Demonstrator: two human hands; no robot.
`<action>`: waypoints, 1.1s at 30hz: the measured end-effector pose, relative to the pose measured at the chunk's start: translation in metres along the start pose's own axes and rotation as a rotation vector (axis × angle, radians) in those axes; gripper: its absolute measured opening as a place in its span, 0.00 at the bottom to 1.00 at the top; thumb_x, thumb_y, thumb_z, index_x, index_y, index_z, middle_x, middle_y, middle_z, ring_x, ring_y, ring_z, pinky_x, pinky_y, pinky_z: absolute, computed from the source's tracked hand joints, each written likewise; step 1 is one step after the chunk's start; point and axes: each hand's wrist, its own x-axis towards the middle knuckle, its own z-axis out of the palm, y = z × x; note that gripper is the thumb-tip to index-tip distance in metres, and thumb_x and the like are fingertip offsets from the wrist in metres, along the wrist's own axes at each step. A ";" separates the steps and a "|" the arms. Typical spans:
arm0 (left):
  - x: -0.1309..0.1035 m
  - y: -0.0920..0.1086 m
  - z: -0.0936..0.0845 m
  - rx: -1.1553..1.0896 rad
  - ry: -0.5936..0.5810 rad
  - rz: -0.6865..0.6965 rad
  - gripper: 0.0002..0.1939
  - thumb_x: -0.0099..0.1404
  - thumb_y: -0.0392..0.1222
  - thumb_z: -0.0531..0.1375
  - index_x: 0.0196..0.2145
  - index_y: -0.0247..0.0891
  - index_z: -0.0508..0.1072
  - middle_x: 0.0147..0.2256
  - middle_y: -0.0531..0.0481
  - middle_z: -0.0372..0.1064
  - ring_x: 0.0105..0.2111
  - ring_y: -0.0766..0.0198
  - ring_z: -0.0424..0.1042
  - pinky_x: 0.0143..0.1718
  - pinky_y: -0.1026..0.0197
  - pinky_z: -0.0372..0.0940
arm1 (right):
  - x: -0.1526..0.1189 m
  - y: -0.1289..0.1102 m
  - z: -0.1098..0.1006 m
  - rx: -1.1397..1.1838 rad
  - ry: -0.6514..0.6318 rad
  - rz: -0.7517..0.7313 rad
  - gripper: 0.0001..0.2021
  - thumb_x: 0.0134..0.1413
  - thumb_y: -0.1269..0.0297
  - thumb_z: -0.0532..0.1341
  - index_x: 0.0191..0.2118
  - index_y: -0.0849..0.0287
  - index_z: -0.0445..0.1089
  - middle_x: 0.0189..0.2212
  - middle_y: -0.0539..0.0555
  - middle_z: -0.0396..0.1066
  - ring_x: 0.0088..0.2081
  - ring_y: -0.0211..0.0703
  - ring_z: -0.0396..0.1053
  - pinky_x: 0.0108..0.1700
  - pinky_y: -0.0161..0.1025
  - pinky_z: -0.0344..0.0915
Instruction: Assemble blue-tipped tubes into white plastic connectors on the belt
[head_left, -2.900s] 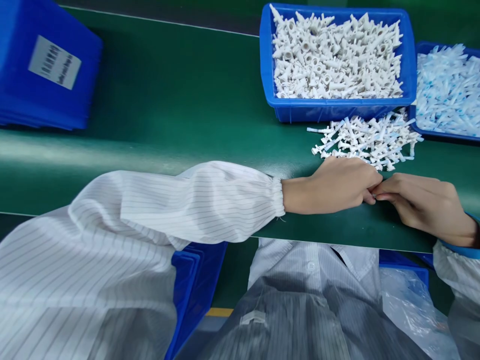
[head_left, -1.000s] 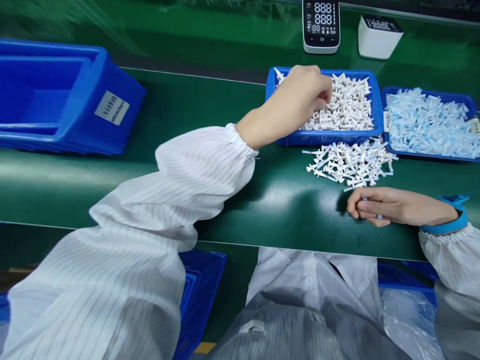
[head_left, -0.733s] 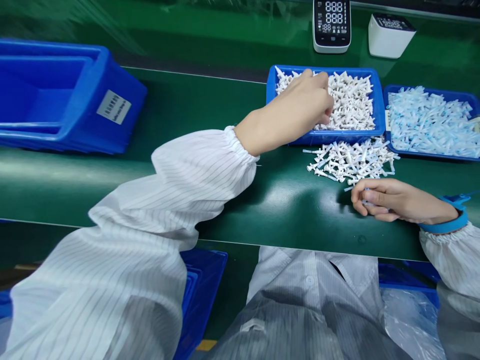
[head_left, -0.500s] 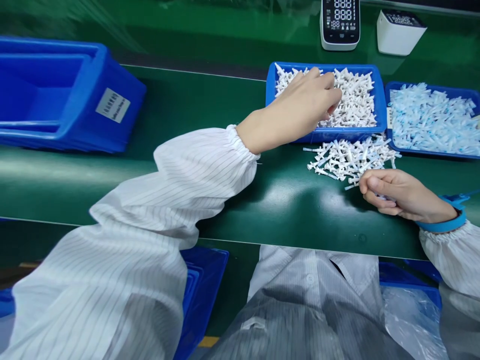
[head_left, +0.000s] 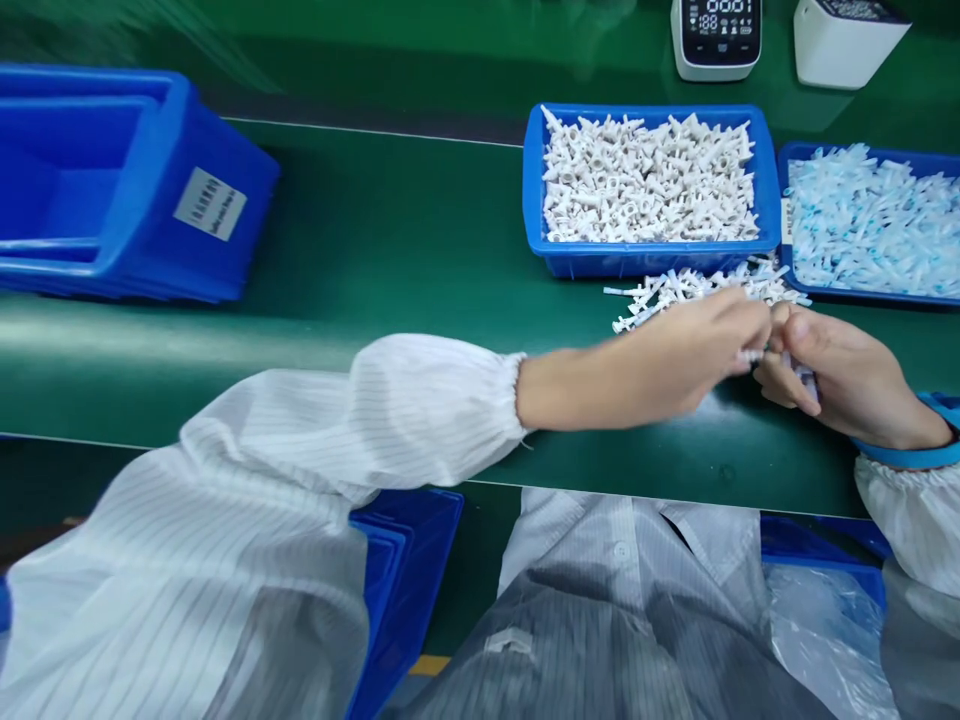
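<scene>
Nested blue bins with a white printed label sit at the left of the desk. A digital display and a white boxy device stand along the far side. Below the near edge are more blue containers and a clear plastic bag.

Blurred white part in left hand, pale pieces half-hidden in right hand, white fittings heaped in bin

A white, thinly dark-striped fabric coat with a pale round button has loose sleeves; a blue wristband adjoins the gathered right cuff.
</scene>
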 end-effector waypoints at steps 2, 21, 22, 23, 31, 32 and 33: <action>-0.009 0.002 0.022 -0.080 -0.095 0.040 0.10 0.76 0.36 0.47 0.39 0.34 0.66 0.40 0.43 0.67 0.38 0.63 0.66 0.41 0.62 0.62 | -0.001 0.001 -0.005 -0.070 0.003 0.024 0.20 0.67 0.46 0.59 0.32 0.56 0.58 0.14 0.44 0.57 0.19 0.34 0.50 0.25 0.34 0.50; -0.017 -0.004 0.044 -0.327 -0.071 -0.024 0.14 0.76 0.37 0.48 0.46 0.28 0.71 0.44 0.41 0.70 0.43 0.64 0.68 0.47 0.63 0.63 | -0.019 0.003 -0.022 -0.049 -0.181 0.279 0.13 0.67 0.54 0.61 0.38 0.60 0.71 0.29 0.52 0.65 0.22 0.31 0.52 0.21 0.35 0.49; -0.017 -0.004 0.043 -0.338 -0.082 -0.027 0.14 0.76 0.37 0.48 0.46 0.27 0.71 0.44 0.41 0.70 0.43 0.63 0.68 0.47 0.63 0.64 | -0.020 0.005 -0.022 -0.059 -0.191 0.267 0.13 0.68 0.54 0.60 0.38 0.60 0.70 0.29 0.52 0.65 0.22 0.31 0.52 0.21 0.35 0.50; -0.017 -0.003 0.042 -0.340 -0.095 -0.030 0.14 0.76 0.37 0.48 0.46 0.27 0.71 0.45 0.41 0.70 0.44 0.63 0.69 0.47 0.63 0.64 | -0.021 0.007 -0.021 -0.074 -0.192 0.253 0.13 0.69 0.53 0.59 0.38 0.59 0.69 0.29 0.51 0.66 0.21 0.30 0.51 0.21 0.34 0.49; -0.014 -0.003 0.042 -0.214 -0.108 -0.052 0.12 0.76 0.40 0.52 0.46 0.32 0.74 0.46 0.43 0.73 0.48 0.60 0.68 0.53 0.58 0.60 | -0.026 0.013 -0.015 -0.446 -0.059 0.104 0.16 0.67 0.47 0.59 0.41 0.57 0.65 0.30 0.52 0.72 0.22 0.34 0.59 0.23 0.34 0.57; -0.014 -0.003 0.042 -0.206 -0.111 -0.051 0.12 0.76 0.40 0.52 0.46 0.33 0.74 0.46 0.43 0.73 0.48 0.60 0.68 0.55 0.58 0.60 | -0.027 0.014 -0.015 -0.529 -0.036 0.047 0.16 0.67 0.48 0.59 0.39 0.56 0.66 0.29 0.52 0.72 0.22 0.35 0.61 0.24 0.34 0.58; -0.014 -0.004 0.042 -0.204 -0.112 -0.050 0.13 0.76 0.40 0.52 0.47 0.33 0.74 0.46 0.44 0.73 0.48 0.61 0.68 0.55 0.58 0.59 | -0.027 0.015 -0.016 -0.613 -0.012 -0.019 0.15 0.67 0.48 0.59 0.38 0.56 0.66 0.27 0.51 0.72 0.22 0.36 0.63 0.24 0.34 0.59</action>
